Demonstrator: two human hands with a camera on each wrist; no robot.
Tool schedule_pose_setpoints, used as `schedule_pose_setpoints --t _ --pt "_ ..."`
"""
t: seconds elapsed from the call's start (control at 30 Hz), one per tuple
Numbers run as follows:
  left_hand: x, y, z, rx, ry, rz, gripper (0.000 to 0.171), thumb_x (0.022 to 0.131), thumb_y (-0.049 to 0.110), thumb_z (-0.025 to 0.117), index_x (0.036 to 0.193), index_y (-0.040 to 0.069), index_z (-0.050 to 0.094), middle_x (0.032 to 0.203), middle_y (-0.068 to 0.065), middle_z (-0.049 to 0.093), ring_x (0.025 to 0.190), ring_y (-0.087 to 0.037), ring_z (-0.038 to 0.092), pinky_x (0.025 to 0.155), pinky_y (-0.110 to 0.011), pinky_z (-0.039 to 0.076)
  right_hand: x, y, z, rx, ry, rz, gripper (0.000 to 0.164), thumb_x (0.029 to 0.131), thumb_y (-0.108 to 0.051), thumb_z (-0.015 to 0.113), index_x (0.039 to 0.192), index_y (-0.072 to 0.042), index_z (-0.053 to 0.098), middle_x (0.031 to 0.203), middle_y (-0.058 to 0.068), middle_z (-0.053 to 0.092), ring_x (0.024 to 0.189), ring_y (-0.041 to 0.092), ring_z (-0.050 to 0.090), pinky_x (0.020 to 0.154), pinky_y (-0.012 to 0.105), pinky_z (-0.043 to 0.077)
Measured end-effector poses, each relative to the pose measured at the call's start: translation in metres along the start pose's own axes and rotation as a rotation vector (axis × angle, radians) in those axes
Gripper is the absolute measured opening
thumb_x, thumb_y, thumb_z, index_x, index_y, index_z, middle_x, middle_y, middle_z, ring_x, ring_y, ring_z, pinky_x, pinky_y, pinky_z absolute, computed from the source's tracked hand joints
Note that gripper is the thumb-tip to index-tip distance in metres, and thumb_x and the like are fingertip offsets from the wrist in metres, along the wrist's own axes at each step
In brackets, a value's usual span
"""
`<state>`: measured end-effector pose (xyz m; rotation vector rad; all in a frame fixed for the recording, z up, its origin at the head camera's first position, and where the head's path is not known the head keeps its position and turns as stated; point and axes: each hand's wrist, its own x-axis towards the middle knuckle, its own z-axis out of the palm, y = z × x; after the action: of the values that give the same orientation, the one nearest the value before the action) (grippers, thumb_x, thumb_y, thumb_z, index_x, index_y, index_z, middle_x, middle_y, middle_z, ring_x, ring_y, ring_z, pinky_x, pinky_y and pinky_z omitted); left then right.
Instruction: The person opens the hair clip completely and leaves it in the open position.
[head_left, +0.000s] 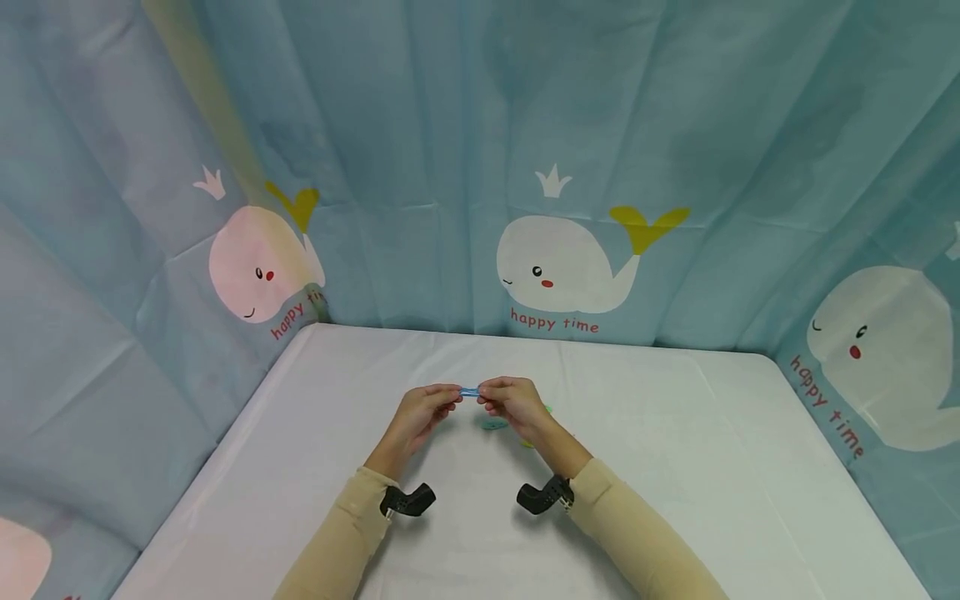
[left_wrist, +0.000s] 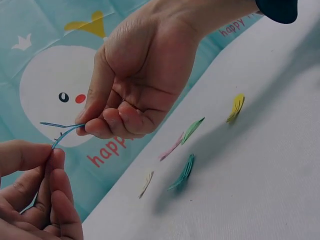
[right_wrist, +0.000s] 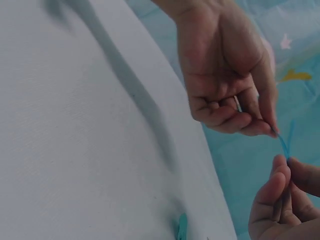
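Blue snap hair clip (head_left: 470, 392), or so it appears: slim, one piece, at the middle of the head view, between the two hands and seemingly clear of the white table (head_left: 712, 467); two narrow arms, spread into a fork in both wrist views

Left hand (head_left: 423, 412): left of the clip in the head view, thumb and fingertips pinching its left end; remaining fingers curled in

Right hand (head_left: 517, 402): right of the clip, thumb and fingertips pinching its right end, where the fork's arms meet; remaining fingers likewise curled

Governing relation: long axis of the clip runs crosswise in the head view, nearly level, from one pinch to the other; neither hand nearer, each touching an end; at the left pinch, one fork arm is gripped, the other stands free, pointing to the left edge of the left wrist view

Loose pieces, probably similar clips, on the table, centre to right of the left wrist view: yellow piece (left_wrist: 236, 108), green piece (left_wrist: 193, 131), pink piece (left_wrist: 171, 146), teal piece (left_wrist: 182, 172), pale piece (left_wrist: 145, 184); teal lies nearest below the pinches in the head view

Backdrop: blue curtain (head_left: 420, 125) with whale prints (head_left: 570, 258), upper frame
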<state>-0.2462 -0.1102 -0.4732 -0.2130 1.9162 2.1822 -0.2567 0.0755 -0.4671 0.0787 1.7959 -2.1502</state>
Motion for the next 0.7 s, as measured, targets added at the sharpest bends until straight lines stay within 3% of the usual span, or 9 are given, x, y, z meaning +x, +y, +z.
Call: schedule_pose_setpoints --t 0.47,0.7 --pt "0.006 -0.008 -0.012 0.076 0.079 -0.004 0.027 0.088 0.011 0.07 0.11 -0.005 0.069 0.079 0.005 0.071 0.082 -0.016 0.063 0.077 -0.027 0.05 0.014 0.008 0.006 -0.075 -0.007 0.018 0.022 0.09 -0.002 0.063 0.107 0.013 0.066 0.071 0.001 0.067 0.057 0.008 0.056 0.057 0.02 0.05" --pt "0.014 -0.008 -0.02 0.189 0.129 -0.006 0.024 0.087 0.014 0.072 0.106 -0.001 0.073 0.084 0.001 0.072 0.085 -0.019 0.061 0.079 -0.028 0.05 0.025 0.01 0.014 -0.114 0.03 0.011 0.019 0.089 -0.001 0.064 0.101 0.012 0.068 0.067 0.0 0.066 0.055 0.008 0.056 0.054 0.019 0.049"
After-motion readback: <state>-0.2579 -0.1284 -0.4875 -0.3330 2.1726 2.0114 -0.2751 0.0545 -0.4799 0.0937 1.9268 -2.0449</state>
